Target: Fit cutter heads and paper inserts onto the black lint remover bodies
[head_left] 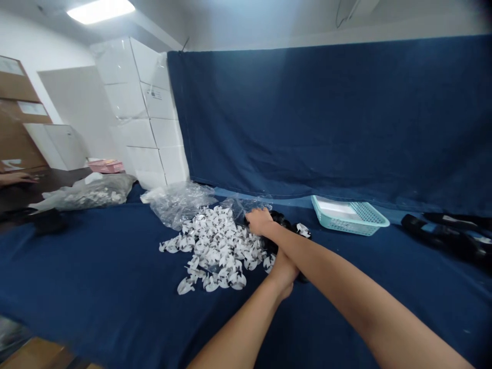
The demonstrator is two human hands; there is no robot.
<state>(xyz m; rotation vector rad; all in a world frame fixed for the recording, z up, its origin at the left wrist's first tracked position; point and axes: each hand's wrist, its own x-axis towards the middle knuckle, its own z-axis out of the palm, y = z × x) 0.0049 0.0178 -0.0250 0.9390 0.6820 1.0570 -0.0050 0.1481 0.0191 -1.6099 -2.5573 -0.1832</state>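
Reaching over a navy cloth-covered table [96, 266], two bare forearms are crossed, with the right hand [258, 220] laid at the far edge of a loose heap of white plastic pieces [215, 246], against dark rounded items [277, 218] and a clear plastic bag [242, 207]. Whether anything is grasped cannot be told: the fingers are curled down, but their contact is hidden. The left hand [283, 271] is largely covered by the right forearm at the heap's near side, so its grip cannot be told either. Scattering is judged the chief risk: unconfined pieces could be swept aside by a forearm, and the thin film could be snagged among them. A teal plastic basket [338, 224] is placed well to the right, so a carried piece could be dropped on the way. A co-worker's hand [15, 178] is seen at the far left.
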